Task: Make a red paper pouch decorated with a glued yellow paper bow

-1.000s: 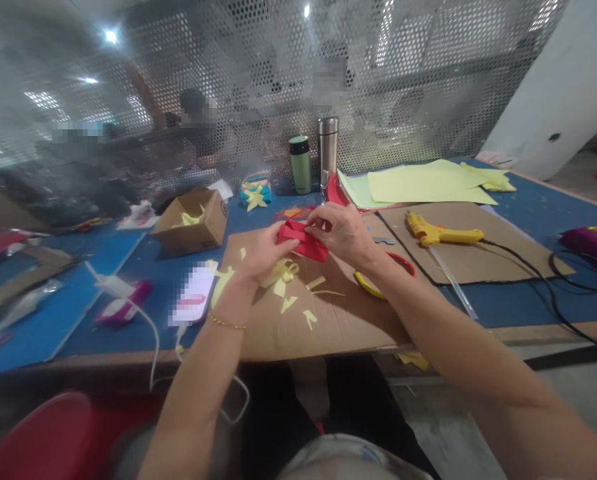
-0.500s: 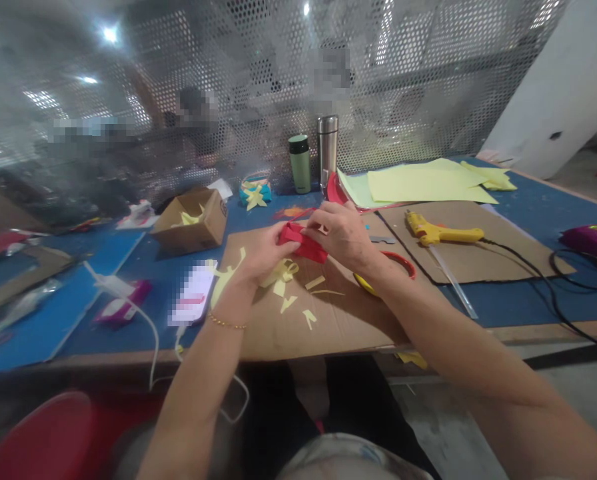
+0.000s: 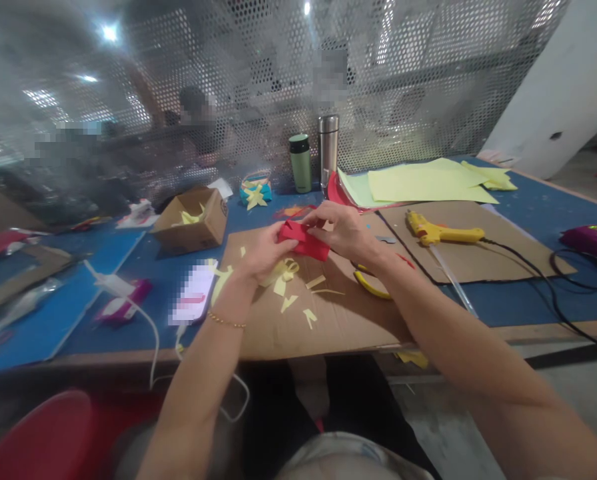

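A folded piece of red paper (image 3: 306, 241) is held between both hands above the brown cardboard sheet (image 3: 278, 337). My left hand (image 3: 267, 252) pinches its left end, thumb at the front. At its upper right side, my right hand (image 3: 342, 228) grips the paper with bent fingers. Below them lie pale yellow paper scraps (image 3: 287, 301), some cut narrow and one curled in a loop. Scissors with yellow and red handles (image 3: 373, 283) lie partly hidden under my right forearm.
A yellow glue gun (image 3: 441, 233) with a black cord lies on cardboard to the right. Behind stand a green tumbler (image 3: 300, 165), a steel flask (image 3: 328, 150) and yellow paper sheets (image 3: 423, 181). On the left are a cardboard box (image 3: 191, 230) and a phone (image 3: 194, 293) with a white cable.
The red paper has turned slightly and shows a broader flat face. My right hand has shifted slightly left, and my right forearm now covers more of the scissors' red handle.
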`<state>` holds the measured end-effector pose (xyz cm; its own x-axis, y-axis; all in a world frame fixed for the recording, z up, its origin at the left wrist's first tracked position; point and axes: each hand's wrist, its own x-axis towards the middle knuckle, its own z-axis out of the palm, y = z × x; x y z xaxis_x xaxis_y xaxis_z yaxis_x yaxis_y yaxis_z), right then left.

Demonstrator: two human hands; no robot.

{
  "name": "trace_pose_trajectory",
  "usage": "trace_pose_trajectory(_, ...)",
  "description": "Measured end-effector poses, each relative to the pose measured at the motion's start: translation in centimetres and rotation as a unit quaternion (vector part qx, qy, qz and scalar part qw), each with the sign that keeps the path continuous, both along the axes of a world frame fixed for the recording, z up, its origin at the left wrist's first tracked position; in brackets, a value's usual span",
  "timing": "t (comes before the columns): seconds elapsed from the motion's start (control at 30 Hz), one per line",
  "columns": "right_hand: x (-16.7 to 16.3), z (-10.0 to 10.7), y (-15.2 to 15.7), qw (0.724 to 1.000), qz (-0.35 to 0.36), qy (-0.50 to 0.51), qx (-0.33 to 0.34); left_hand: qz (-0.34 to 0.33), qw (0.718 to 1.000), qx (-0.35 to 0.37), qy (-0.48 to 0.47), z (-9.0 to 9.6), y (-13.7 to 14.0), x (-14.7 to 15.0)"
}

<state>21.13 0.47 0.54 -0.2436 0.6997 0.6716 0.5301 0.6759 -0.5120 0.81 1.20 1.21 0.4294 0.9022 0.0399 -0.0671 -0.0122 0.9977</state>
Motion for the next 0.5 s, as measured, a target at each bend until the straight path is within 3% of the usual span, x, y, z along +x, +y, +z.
trace_pose_trajectory(0.5,0.23,-0.17,0.08,0.999,-0.022,-0.030,-0.013,0.002,0.998,0.051,0.041,-0.07,-0.04,-0.04)
